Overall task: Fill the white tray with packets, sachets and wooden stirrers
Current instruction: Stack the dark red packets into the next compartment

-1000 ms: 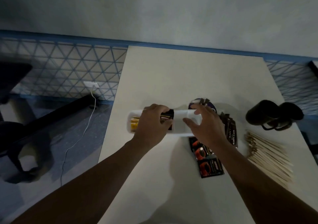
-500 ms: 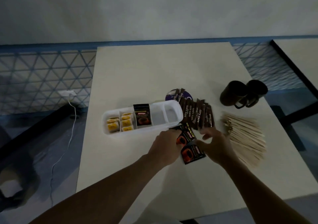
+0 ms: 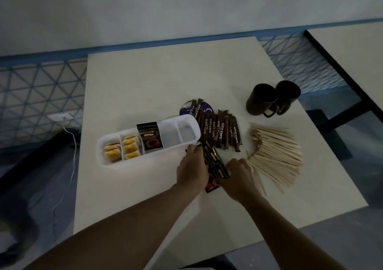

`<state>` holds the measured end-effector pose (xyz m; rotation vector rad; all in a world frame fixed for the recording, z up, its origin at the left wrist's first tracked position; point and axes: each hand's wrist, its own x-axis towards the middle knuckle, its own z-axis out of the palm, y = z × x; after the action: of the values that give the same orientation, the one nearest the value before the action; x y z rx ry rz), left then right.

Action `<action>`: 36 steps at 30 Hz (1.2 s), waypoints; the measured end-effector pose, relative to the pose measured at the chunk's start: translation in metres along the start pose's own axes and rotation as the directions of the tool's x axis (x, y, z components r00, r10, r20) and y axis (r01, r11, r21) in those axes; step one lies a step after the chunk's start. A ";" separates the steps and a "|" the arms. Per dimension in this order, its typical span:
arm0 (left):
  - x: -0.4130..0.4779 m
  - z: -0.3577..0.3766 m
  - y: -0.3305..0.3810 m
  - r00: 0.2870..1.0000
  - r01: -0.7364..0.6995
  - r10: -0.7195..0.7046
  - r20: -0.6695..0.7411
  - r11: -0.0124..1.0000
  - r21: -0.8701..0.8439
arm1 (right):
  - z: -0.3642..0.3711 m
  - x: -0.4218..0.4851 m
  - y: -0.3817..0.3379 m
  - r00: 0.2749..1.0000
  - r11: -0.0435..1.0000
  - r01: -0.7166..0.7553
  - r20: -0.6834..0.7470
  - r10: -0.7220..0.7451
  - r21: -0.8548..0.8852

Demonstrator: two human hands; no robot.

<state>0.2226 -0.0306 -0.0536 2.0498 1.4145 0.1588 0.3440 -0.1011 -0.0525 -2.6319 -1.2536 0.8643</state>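
Left grip [image 3: 191,170] and right grip [image 3: 238,175] now curl around the black packets [image 3: 215,162], gathered on edge between them.

black packets [image 3: 215,163] now bunched, tilted up

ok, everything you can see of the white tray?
The white tray is a translucent plastic oblong with rounded ends and five compartments, flat on the table. Yellow packets sit in the two leftmost, a black packet leans in the middle, the two rightmost are empty. Its right end reaches the brown sachets.
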 end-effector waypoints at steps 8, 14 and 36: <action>0.001 0.003 0.003 0.996 0.085 -0.085 0.000 0.996 0.021 | 0.003 0.000 0.003 0.999 0.998 0.021 0.042 -0.023 0.056; 0.001 -0.001 0.000 0.992 0.124 -0.125 0.035 0.992 0.038 | 0.000 0.005 0.003 0.994 0.999 0.034 0.108 -0.034 0.005; -0.007 -0.009 -0.031 1.000 -0.009 0.017 0.023 0.945 -0.326 | -0.004 0.004 -0.014 0.987 0.932 0.108 0.077 -0.142 0.345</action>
<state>0.1912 -0.0257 -0.0625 1.7814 1.2644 0.3478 0.3380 -0.0885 -0.0467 -2.2394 -1.1564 1.0922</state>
